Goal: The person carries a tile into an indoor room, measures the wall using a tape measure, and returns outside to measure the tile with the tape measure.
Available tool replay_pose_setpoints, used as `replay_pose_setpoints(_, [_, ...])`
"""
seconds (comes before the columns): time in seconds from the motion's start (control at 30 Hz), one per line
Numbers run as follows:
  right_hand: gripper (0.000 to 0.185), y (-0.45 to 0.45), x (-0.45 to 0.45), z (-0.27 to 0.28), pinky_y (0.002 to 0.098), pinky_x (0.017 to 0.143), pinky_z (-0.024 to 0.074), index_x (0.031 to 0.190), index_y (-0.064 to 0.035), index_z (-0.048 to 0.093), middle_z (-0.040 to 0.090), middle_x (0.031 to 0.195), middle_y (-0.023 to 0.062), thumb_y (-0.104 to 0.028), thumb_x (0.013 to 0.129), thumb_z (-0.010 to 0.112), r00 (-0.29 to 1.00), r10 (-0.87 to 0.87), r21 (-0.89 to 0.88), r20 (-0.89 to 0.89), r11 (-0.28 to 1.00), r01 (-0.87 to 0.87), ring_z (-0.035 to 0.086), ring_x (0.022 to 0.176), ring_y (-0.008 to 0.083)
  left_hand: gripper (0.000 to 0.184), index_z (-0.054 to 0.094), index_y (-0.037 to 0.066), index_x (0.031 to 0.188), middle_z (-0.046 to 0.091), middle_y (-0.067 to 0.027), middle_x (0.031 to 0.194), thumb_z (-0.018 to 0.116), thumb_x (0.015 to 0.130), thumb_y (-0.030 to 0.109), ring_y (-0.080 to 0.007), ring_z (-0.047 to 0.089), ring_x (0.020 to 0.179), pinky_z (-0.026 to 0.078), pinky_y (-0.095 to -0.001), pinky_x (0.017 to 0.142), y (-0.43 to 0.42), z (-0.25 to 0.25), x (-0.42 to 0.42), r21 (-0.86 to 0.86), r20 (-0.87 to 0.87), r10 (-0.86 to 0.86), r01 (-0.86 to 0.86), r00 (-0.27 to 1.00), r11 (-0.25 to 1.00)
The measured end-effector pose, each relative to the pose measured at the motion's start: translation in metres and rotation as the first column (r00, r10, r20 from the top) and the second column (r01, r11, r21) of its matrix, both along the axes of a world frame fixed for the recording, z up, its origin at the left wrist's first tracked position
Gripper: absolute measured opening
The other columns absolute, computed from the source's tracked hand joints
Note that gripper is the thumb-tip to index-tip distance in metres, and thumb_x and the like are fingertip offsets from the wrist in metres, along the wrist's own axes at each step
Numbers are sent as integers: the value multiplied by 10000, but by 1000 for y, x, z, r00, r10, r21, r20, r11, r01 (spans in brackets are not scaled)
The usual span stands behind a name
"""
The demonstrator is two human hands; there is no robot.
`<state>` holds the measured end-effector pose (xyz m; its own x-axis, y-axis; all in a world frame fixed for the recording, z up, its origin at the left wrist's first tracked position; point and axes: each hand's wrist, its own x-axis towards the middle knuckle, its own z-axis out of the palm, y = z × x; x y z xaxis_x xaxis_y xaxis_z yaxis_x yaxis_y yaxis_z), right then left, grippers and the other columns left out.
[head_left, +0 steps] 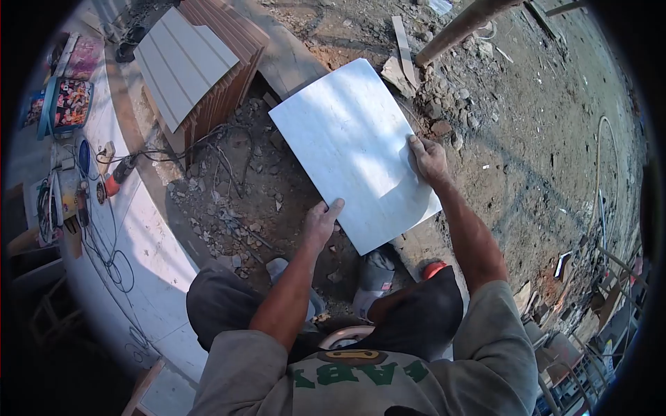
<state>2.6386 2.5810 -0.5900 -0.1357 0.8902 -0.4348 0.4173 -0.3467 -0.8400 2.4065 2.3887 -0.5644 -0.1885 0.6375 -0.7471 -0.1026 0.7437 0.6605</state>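
A large white tile [354,145] with faint marble-like veining is held over the ground in front of my knees. My left hand [321,223] grips its near left edge, thumb on the upper face and the other fingers hidden beneath. On the right edge, my right hand [429,161] has its thumb on top, with its fingers mostly out of sight under the tile. Sunlight and shadow fall across the tile's face. Up and to the left of it stands a stack of tiles [225,76], brown-edged, leaning together, the front one showing a pale striped face.
White slabs [156,256] run along the left, with looping cables and a red and black power tool [121,175]. A teal-rimmed container [69,104] sits farther left. Rubble [236,180] covers the ground ahead; a pole [465,28] slants in at upper right. A hose [602,159] lies far right.
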Motion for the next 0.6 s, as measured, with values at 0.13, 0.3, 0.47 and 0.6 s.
replay_pose_setpoints(0.13, [436,12,-9,-13,277,607,452,882,33,662,614,675,16,-392,885,564,995,-12,131,103,991,-1,533,636,87,543,619,-36,930,621,-93,818,569,840,497,-140,605,698,518,-255,499,14,-27,-8,97,-21,19,-17,1000,995])
replay_pose_setpoints(0.3, [415,20,-16,-19,259,639,465,939,33,670,643,716,46,-369,875,589,998,-16,101,59,995,9,568,660,94,447,627,-11,933,621,-65,761,584,849,426,-119,584,599,501,-249,498,20,-39,-14,169,-26,-18,22,1000,985])
replay_pose_setpoints(0.47, [391,28,-13,-19,258,638,466,957,25,661,649,756,61,-351,876,589,998,6,-27,68,1000,-4,581,660,115,330,601,31,893,600,-43,767,594,853,358,-106,568,634,487,-255,522,16,-42,-14,125,58,46,-53,997,991])
replay_pose_setpoints(0.6, [355,36,-21,-13,260,602,468,943,7,650,639,751,54,-337,878,588,999,49,-39,-14,998,-50,575,623,123,263,559,44,919,577,-30,834,564,882,304,-108,559,720,492,-280,596,25,-51,-15,165,154,190,-215,970,963])
